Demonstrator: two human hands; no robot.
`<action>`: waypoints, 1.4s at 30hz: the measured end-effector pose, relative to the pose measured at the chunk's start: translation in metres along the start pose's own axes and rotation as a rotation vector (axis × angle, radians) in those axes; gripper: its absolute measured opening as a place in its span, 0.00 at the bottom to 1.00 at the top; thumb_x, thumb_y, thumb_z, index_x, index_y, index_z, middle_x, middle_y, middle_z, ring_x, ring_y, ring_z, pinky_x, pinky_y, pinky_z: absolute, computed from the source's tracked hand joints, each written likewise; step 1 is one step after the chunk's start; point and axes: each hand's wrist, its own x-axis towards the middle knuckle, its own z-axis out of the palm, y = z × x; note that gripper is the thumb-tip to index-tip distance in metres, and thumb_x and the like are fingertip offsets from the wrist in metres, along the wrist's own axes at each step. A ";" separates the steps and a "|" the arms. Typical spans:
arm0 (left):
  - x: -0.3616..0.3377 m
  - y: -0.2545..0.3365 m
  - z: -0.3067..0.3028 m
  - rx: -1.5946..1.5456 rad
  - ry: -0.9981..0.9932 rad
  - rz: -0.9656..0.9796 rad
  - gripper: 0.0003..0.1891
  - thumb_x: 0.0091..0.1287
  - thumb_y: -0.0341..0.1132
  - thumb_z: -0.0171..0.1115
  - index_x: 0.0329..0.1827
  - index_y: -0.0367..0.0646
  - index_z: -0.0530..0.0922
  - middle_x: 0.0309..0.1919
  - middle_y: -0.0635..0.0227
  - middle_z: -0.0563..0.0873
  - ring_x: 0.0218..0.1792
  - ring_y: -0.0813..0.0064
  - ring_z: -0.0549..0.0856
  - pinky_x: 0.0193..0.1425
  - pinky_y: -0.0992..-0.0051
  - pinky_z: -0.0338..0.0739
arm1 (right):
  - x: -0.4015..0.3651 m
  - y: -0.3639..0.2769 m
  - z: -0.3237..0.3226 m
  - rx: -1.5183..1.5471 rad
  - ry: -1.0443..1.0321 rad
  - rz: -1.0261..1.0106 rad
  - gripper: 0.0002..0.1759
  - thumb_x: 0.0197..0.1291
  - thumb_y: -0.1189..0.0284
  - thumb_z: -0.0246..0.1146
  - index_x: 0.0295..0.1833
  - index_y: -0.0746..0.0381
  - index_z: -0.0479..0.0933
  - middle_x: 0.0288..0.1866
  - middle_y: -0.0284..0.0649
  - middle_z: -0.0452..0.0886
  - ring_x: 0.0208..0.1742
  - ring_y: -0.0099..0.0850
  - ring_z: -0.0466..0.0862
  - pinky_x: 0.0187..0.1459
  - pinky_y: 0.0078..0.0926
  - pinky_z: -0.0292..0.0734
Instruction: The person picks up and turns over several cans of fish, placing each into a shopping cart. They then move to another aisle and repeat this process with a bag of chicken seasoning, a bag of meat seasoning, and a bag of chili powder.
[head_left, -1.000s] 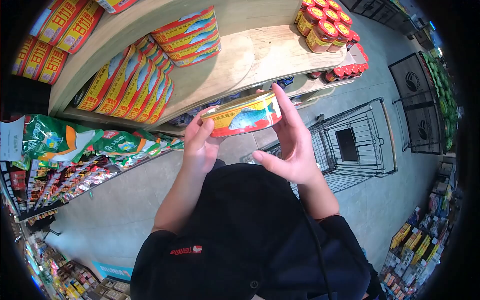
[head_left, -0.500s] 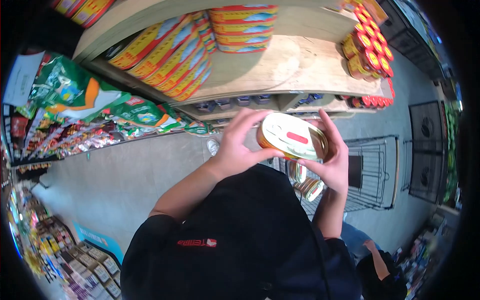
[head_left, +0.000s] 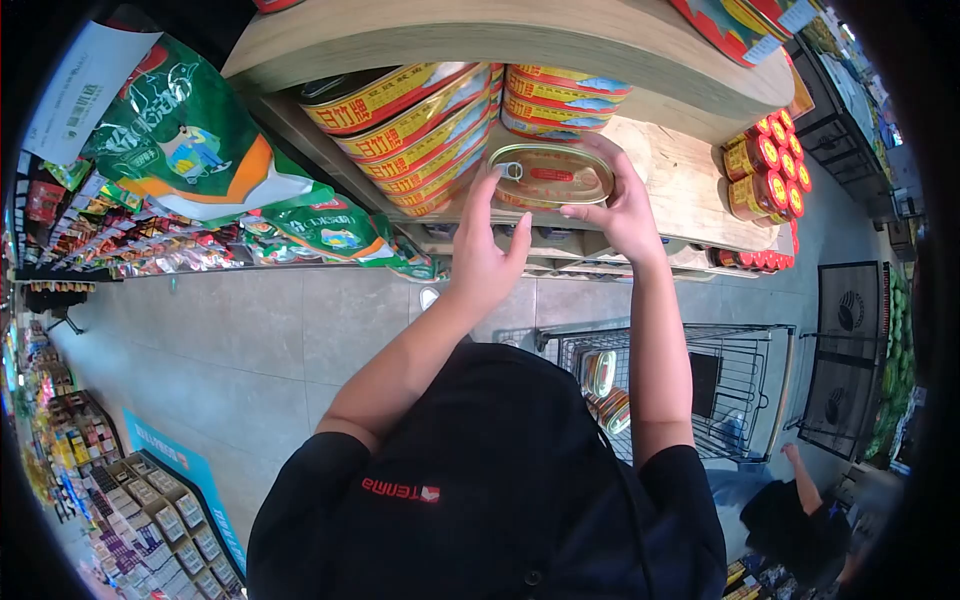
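Note:
An oval fish-style tin can (head_left: 550,176) with a gold lid, a pull ring and a red label mark is held up in front of the shelf. My right hand (head_left: 632,215) is wrapped round its right end, thumb at the front rim. At the left end, my left hand (head_left: 486,245) rests its fingers against the side, its thumb just below the can. Behind and to the left stand stacks of yellow and red oval cans (head_left: 410,140), with another stack (head_left: 565,100) just behind the held can.
A wire shopping cart (head_left: 745,350) stands at lower right with several cans (head_left: 608,400) in it. Red-lidded jars (head_left: 765,175) fill the shelf's right end. Green bags (head_left: 190,140) hang at left. A thick upper shelf board (head_left: 500,38) overhangs the cans. Another person (head_left: 795,520) is at lower right.
Both hands have carried the can up and forward to the shelf, tilting its lid. My left thumb has come off its front edge. The shelf now looks closer.

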 end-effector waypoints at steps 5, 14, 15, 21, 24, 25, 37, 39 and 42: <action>-0.002 -0.004 -0.001 -0.055 -0.040 -0.043 0.29 0.65 0.26 0.66 0.69 0.34 0.67 0.66 0.43 0.75 0.68 0.52 0.77 0.70 0.61 0.71 | 0.012 0.005 -0.007 0.043 -0.104 0.055 0.55 0.40 0.82 0.80 0.76 0.66 0.60 0.72 0.46 0.72 0.73 0.34 0.72 0.74 0.33 0.65; -0.003 -0.002 -0.010 0.034 -0.093 -0.012 0.28 0.66 0.28 0.65 0.69 0.34 0.67 0.65 0.40 0.74 0.66 0.46 0.77 0.68 0.59 0.72 | 0.001 -0.019 -0.004 -0.659 0.104 -0.134 0.47 0.45 0.75 0.79 0.73 0.62 0.68 0.67 0.45 0.77 0.69 0.40 0.75 0.69 0.35 0.69; -0.006 -0.001 -0.012 -0.020 -0.116 -0.053 0.28 0.66 0.28 0.65 0.69 0.34 0.67 0.64 0.40 0.75 0.66 0.46 0.77 0.68 0.60 0.72 | -0.007 -0.021 0.001 -0.660 0.110 -0.133 0.47 0.45 0.75 0.79 0.73 0.62 0.68 0.67 0.45 0.77 0.69 0.40 0.75 0.69 0.35 0.69; -0.011 0.000 -0.008 -0.196 -0.142 -0.115 0.28 0.66 0.24 0.64 0.69 0.33 0.65 0.65 0.42 0.73 0.69 0.54 0.73 0.74 0.62 0.64 | -0.038 -0.010 0.033 -0.712 0.427 -0.009 0.40 0.54 0.73 0.74 0.72 0.68 0.65 0.62 0.51 0.78 0.67 0.47 0.72 0.67 0.41 0.70; -0.013 0.000 -0.003 -0.292 -0.162 -0.155 0.28 0.67 0.19 0.62 0.70 0.32 0.64 0.69 0.45 0.69 0.75 0.61 0.66 0.80 0.64 0.56 | -0.033 -0.004 0.033 -0.717 0.454 -0.036 0.38 0.56 0.75 0.69 0.71 0.71 0.64 0.62 0.54 0.77 0.68 0.49 0.71 0.67 0.43 0.69; -0.014 -0.001 -0.001 -0.323 -0.153 -0.166 0.28 0.67 0.19 0.61 0.70 0.32 0.63 0.70 0.46 0.68 0.76 0.61 0.64 0.80 0.65 0.54 | -0.031 -0.003 0.032 -0.724 0.446 -0.049 0.38 0.56 0.75 0.68 0.71 0.72 0.64 0.63 0.55 0.77 0.68 0.50 0.71 0.67 0.44 0.68; -0.010 -0.008 0.007 -0.216 -0.098 -0.050 0.27 0.66 0.26 0.65 0.68 0.35 0.67 0.72 0.34 0.64 0.73 0.46 0.69 0.74 0.59 0.64 | -0.013 -0.001 0.033 -0.677 0.399 -0.022 0.38 0.54 0.76 0.66 0.70 0.76 0.64 0.67 0.59 0.72 0.71 0.54 0.69 0.71 0.44 0.66; -0.011 -0.006 0.005 -0.178 -0.119 -0.042 0.27 0.66 0.26 0.64 0.68 0.35 0.67 0.73 0.35 0.64 0.74 0.47 0.68 0.75 0.59 0.63 | -0.015 0.000 0.034 -0.636 0.421 -0.026 0.37 0.54 0.77 0.65 0.70 0.76 0.64 0.67 0.59 0.72 0.70 0.54 0.69 0.71 0.44 0.66; -0.021 -0.007 -0.004 -0.148 -0.156 -0.065 0.27 0.67 0.23 0.62 0.69 0.34 0.66 0.76 0.39 0.61 0.77 0.52 0.64 0.78 0.62 0.58 | -0.026 0.009 0.040 -0.562 0.476 -0.126 0.35 0.54 0.79 0.64 0.70 0.74 0.65 0.67 0.59 0.73 0.69 0.54 0.71 0.70 0.44 0.66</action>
